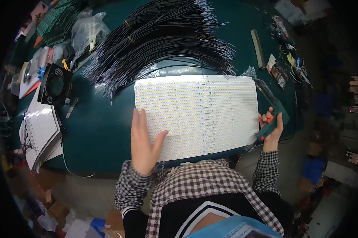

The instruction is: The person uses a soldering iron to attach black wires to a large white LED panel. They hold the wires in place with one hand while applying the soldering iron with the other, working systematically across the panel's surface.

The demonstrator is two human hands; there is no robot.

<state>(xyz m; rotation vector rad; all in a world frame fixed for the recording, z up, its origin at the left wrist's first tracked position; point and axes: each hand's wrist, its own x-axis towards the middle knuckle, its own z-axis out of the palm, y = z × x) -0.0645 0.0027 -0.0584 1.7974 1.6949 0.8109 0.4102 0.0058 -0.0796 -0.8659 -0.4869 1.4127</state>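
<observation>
At near edge of surface: left hand over white panel, thumb spread; right hand curled round green tool. Slipped grip could scratch panel.

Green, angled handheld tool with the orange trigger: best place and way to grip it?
Likely the green tool's handle, from the person's near side: it slants back toward the person, with the orange trigger within the bend, while the narrow front part points away, up and left. The right hand holds it by that handle.
</observation>
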